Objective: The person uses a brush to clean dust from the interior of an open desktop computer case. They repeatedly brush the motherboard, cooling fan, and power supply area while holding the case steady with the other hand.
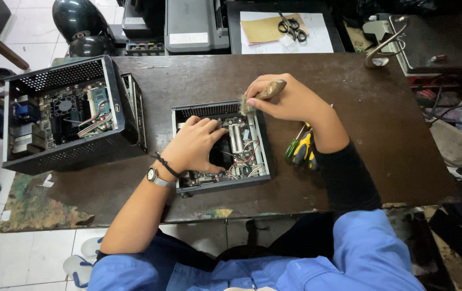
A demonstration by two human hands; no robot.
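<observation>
A dark brown worktable [349,97] fills the view, seen from above. At its left edge stands a larger black computer case [64,116], open, showing a circuit board and fan. In the middle lies a small open black computer case [221,146] with its board and wires exposed. The left hand [193,145], wearing a wristwatch [153,175], rests flat inside it, fingers spread over the components. The right hand [287,99] grips a small wooden-handled brush [260,94], bristles touching the case's far rim. 2 yellow-and-black screwdrivers [301,148] lie just right of the case. Scissors [291,26] sit beyond the table.
</observation>
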